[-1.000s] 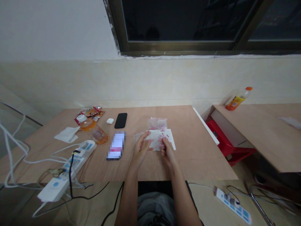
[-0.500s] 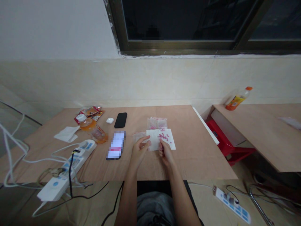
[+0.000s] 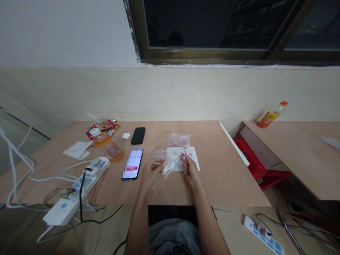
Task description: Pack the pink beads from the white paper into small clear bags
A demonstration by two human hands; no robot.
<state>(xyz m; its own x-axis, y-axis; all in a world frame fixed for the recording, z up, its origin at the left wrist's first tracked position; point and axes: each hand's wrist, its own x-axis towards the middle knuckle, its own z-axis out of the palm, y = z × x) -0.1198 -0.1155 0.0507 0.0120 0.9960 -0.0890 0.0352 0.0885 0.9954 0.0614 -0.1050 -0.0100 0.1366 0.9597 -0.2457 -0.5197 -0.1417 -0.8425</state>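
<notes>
Between my hands hangs a small clear plastic bag (image 3: pixel 170 165), its edge pinched by my left hand (image 3: pixel 152 172). My right hand (image 3: pixel 190 170) is closed over the right part of a white paper sheet (image 3: pixel 197 158); whatever its fingertips hold is too small to make out. Several small pink pieces, like beads (image 3: pixel 187 154), lie scattered on the paper just beyond those fingers. Behind the sheet are two clear zip bags (image 3: pixel 179 139), with pink bits visible in the left one. Another clear bag (image 3: pixel 158 153) lies flat left of the paper, partly behind my left hand.
Left of my hands lie a lit phone (image 3: pixel 132 164), a black phone (image 3: pixel 138 136) and a white earbud case (image 3: pixel 126 136). An orange drink bottle (image 3: pixel 107 145) lies near snack wrappers (image 3: pixel 103 126), tissue (image 3: pixel 77 150) and a power strip (image 3: pixel 77 191) with cables. A red stool (image 3: pixel 249 159) stands right.
My left hand has moved left and down, and a clear bag now shows in it, over the paper. My right hand has stayed closed by the pink pieces. The view has shifted slightly.
</notes>
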